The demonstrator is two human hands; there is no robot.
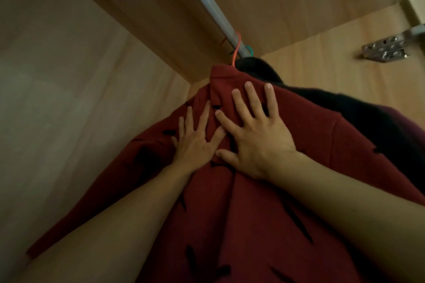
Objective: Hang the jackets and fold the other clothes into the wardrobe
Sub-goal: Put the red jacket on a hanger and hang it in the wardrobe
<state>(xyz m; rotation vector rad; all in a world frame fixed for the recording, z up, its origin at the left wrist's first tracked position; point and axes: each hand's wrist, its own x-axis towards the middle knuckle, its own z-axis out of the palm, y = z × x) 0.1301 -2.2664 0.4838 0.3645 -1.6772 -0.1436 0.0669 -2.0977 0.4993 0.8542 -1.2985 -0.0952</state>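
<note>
A dark red jacket [264,213] with black marks hangs inside the wardrobe from an orange hanger hook [236,51] on the grey rail [207,4]. My left hand [195,138] lies flat on the jacket's upper left part, fingers spread and straight. My right hand [253,135] presses flat just below the collar, fingers spread. Behind the red jacket hangs a black garment [322,101], its green hanger hook [249,49] on the same rail.
Wooden wardrobe walls enclose the space: a panel [69,99] at left and another [333,57] at right. A metal hinge [386,49] sits on the right panel. The rail runs bare toward the upper left.
</note>
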